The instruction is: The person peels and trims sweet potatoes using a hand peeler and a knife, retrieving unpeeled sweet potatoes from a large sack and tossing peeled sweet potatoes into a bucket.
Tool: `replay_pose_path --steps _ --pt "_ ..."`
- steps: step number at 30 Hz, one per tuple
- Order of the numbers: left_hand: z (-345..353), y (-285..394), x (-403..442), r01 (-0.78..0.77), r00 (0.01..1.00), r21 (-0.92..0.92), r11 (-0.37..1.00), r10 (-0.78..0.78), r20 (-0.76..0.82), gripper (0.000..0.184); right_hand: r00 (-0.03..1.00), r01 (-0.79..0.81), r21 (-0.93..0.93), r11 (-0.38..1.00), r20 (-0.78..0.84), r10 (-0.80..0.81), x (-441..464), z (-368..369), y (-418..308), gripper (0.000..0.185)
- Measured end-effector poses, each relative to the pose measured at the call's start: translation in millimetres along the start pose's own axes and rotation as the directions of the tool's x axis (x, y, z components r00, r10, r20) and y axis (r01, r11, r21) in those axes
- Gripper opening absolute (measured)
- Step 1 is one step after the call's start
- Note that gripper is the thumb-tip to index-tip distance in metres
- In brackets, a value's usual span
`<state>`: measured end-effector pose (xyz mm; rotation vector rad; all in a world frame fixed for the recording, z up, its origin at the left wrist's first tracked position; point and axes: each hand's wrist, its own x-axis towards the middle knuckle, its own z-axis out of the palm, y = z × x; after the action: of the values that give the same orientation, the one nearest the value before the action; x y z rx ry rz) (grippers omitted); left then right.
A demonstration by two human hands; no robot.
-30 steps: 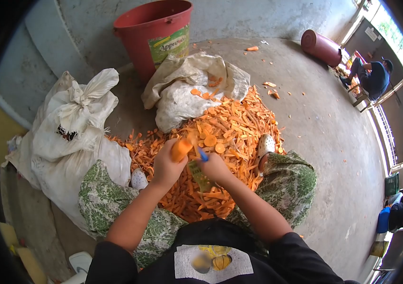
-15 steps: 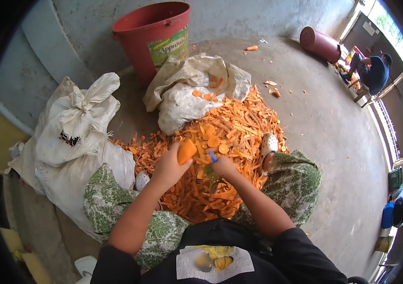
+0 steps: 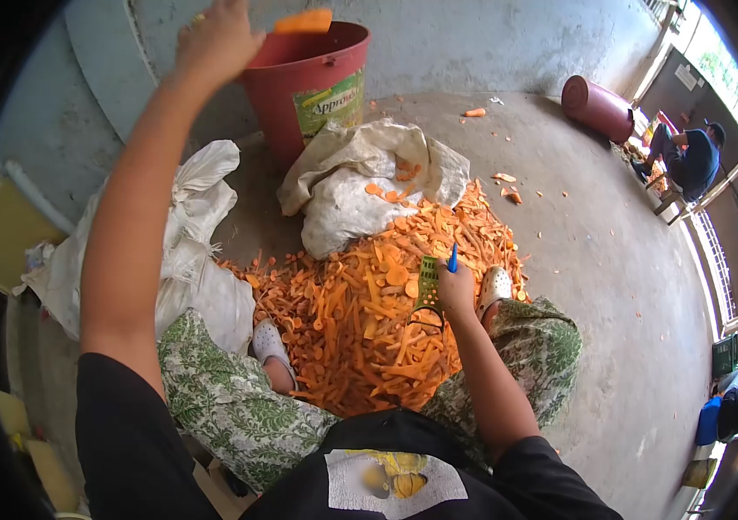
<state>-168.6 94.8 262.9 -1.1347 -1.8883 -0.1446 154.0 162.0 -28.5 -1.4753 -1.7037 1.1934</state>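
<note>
My left hand (image 3: pixel 215 48) is raised at the top left, fingers apart. A peeled orange carrot piece (image 3: pixel 304 22) is just right of its fingertips, above the red bin (image 3: pixel 306 108); it looks free of the hand. My right hand (image 3: pixel 457 289) is closed around a green peeler (image 3: pixel 428 282) with holes in its flat part and a dark curved end. Something blue and pointed (image 3: pixel 453 258) sticks up at those fingers; I cannot tell what it is. Below spreads a heap of carrot peelings and slices (image 3: pixel 369 321), between my feet in white clogs (image 3: pixel 270 342).
A crumpled whitish sack (image 3: pixel 351 204) lies behind the heap, with carrot bits on it. Another full, tied sack (image 3: pixel 200 225) stands left. Carrot scraps (image 3: pixel 474 113) dot the concrete floor. Far right, a person (image 3: pixel 696 160) sits near a tipped red barrel (image 3: pixel 596 108).
My left hand has swung up and away from the heap, and the carrot piece is now over the bin. My right hand has shifted slightly right, with the peeler showing more clearly.
</note>
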Motion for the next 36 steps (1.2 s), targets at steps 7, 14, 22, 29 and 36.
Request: replay_pose_path --steps 7,14,22,29,36 --pt "23.0 -41.4 -88.7 0.161 0.959 -0.617 0.771 0.025 0.282 0.049 0.987 -0.158 0.298 0.941 0.074 0.142 -17.0 -47.5 -49.5 0.017" --pt "187.9 -195.5 -311.7 0.755 0.485 -0.182 0.63 -0.351 0.801 0.02 0.985 -0.006 0.487 0.874 -0.146 0.089 -9.0 -151.5 -53.9 0.023" --pt "294.1 -316.4 -390.2 0.815 0.519 -0.24 0.528 -0.477 0.709 0.021 0.968 0.006 0.679 0.734 -0.187 0.165 37.1 -178.2 24.9 0.019" --pt "237.7 -205.4 -281.1 0.736 0.316 -0.456 -0.5 -0.342 0.885 0.05 0.905 -0.004 0.548 0.836 -0.354 0.236 38.0 -144.6 12.3 0.019" --pt "350.2 -148.8 -297.7 0.742 0.642 -0.64 0.198 -0.483 0.595 0.067 0.903 -0.017 0.422 0.906 -0.382 0.195 56.4 -127.9 13.8 0.018"
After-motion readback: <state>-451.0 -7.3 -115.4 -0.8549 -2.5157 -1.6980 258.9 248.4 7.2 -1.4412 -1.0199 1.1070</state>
